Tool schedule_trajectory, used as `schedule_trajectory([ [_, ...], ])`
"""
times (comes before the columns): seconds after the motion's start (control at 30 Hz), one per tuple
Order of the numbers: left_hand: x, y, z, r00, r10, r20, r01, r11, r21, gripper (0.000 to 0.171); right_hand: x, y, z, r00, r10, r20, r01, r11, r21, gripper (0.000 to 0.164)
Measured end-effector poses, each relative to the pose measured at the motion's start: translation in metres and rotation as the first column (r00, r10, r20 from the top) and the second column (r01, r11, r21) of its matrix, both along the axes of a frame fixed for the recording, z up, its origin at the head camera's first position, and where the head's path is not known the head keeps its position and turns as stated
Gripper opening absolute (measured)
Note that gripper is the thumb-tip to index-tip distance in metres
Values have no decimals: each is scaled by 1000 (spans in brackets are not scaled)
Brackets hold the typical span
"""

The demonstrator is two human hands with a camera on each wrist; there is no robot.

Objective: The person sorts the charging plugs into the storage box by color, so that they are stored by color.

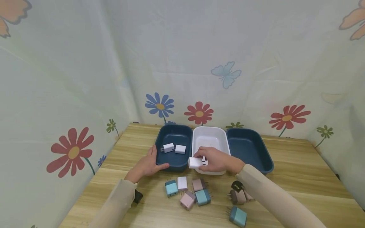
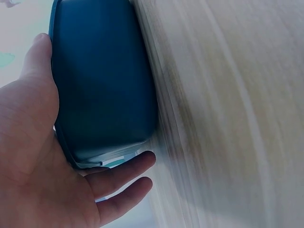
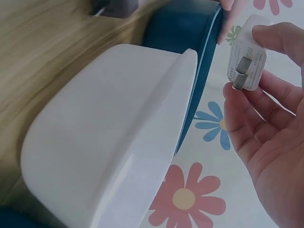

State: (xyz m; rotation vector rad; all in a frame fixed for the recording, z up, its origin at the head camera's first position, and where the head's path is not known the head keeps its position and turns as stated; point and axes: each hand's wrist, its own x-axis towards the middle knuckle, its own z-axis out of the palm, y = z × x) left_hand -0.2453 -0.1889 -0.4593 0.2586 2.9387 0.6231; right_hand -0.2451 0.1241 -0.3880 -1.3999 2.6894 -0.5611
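My right hand (image 1: 215, 160) pinches a white plug charger (image 1: 195, 162) between thumb and fingers, over the near part of the white bin (image 1: 212, 139). Its two flat metal prongs (image 3: 241, 73) show in the right wrist view. At the near left corner of the left dark blue bin (image 1: 174, 167), my left hand (image 1: 146, 163) rests with fingers spread. In the left wrist view the thumb (image 2: 39, 54) lies along the bin's rim, and the other fingers reach past the corner with two of them extended. Two white chargers (image 1: 180, 149) lie inside that bin.
Another dark blue bin (image 1: 246, 147) adjoins the white one on the right. In front lie several chargers: a white one (image 1: 182, 183), teal ones (image 1: 202, 197), a pink one (image 1: 187, 200) and brownish ones (image 1: 238, 197). A flower-printed cloth (image 1: 182, 47) hangs behind the wooden table (image 1: 154, 209).
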Motion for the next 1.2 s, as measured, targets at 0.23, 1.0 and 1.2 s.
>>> schedule_trajectory([
  [0.23, 0, -1, 2, 1000, -11, -1, 11, 1000, -5, 115, -11, -11, 3, 999, -30, 15, 30, 1000, 6, 38],
  [1.0, 0, 1, 3, 1000, 0, 4, 0, 1000, -6, 115, -36, -36, -3, 995, -68, 75, 68, 998, 8, 36],
  [1.2, 1, 1, 3, 1000, 6, 12, -6, 1000, -3, 117, -41, -42, -6, 990, -95, 107, 93, 995, 30, 39],
])
